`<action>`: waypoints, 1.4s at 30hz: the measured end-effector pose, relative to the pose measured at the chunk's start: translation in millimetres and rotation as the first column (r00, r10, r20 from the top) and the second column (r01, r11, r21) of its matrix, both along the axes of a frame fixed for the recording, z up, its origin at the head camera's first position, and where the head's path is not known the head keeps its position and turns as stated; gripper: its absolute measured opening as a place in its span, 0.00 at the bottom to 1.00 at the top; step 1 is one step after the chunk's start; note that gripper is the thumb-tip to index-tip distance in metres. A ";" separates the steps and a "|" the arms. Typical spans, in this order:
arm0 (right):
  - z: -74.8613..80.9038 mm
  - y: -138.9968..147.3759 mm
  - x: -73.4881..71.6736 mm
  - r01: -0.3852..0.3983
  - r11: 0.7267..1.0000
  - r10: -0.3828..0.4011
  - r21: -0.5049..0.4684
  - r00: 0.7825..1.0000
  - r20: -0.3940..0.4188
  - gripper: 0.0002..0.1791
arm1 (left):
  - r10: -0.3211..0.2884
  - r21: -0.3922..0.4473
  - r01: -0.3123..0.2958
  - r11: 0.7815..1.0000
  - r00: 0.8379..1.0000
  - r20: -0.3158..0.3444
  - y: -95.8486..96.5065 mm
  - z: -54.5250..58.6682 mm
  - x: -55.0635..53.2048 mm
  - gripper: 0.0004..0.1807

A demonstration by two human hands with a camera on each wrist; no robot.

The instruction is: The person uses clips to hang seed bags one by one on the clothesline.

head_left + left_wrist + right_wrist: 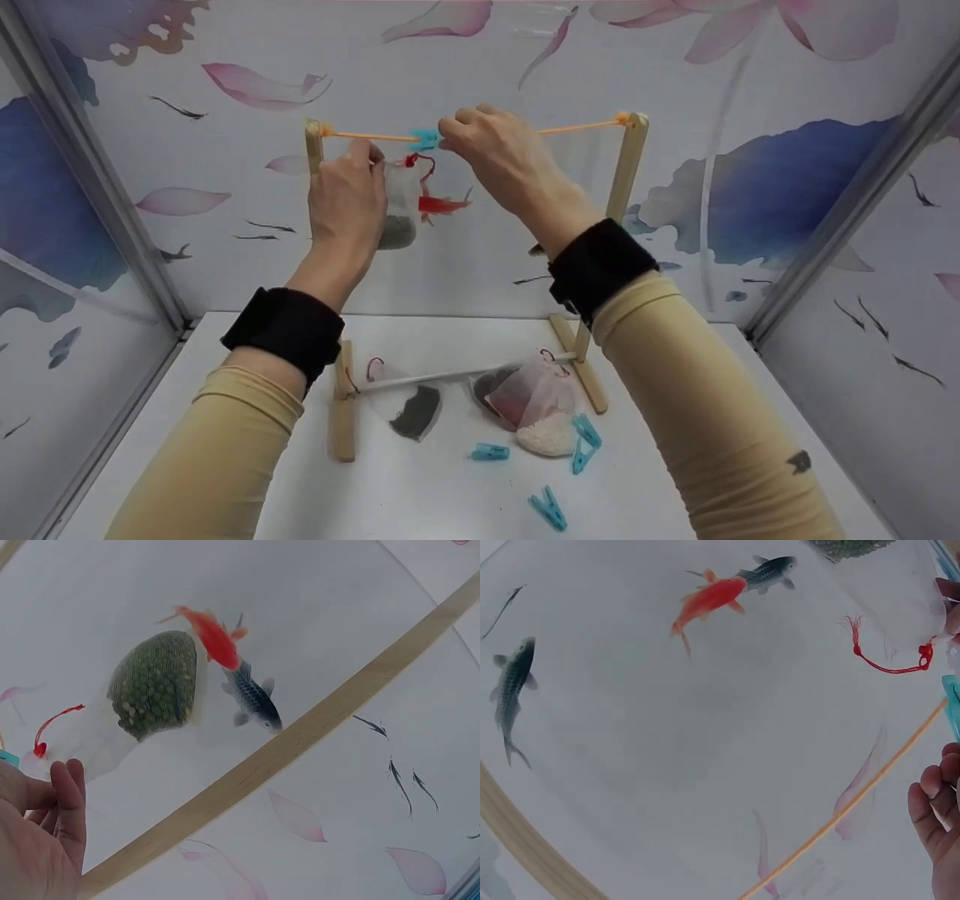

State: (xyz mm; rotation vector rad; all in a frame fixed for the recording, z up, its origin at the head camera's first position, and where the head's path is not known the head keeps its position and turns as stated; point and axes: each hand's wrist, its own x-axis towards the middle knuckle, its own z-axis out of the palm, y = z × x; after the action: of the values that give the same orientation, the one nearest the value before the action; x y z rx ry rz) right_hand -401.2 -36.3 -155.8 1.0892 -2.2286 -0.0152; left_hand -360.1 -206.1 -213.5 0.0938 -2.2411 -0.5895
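My left hand pinches the top of a sheer drawstring bag, which hangs with dark green granules in its bottom. In the left wrist view the granules show through the bag's mesh. A red drawstring dangles from its neck. My right hand grips a light blue clothespin on the orange cord, just above the bag's neck. From the right wrist view, the clothespin sits at the cord's end in the picture, close to the bag's red string.
Wooden posts hold the cord at both ends, with a white bar low between their feet. More filled sheer bags lie on the white table, one with dark contents at left. Several blue clothespins lie in front. Printed panels enclose the table.
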 end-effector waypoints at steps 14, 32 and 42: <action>8.1 -6.1 12.5 0.034 0.983 -0.028 0.182 0.999 -0.037 0.11 | -0.141 0.106 0.154 0.982 0.982 -0.124 6.9 1.4 1.2 0.10; -37.3 3.8 11.8 0.019 0.998 -0.016 0.063 0.999 -0.052 0.16 | -0.198 0.030 0.199 0.980 0.979 -0.039 -4.5 -19.9 18.1 0.08; -92.2 48.2 41.6 -0.099 0.995 0.103 -0.031 0.981 0.163 0.13 | -0.286 -0.168 0.256 0.952 0.938 -0.195 16.4 -58.4 40.5 0.09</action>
State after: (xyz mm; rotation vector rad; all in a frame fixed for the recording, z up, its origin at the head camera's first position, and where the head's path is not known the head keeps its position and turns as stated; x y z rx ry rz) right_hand -359.6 11.9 -248.0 1.2294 -2.3091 0.1487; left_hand -319.6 -189.8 -271.9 -0.3428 -2.0871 -0.5564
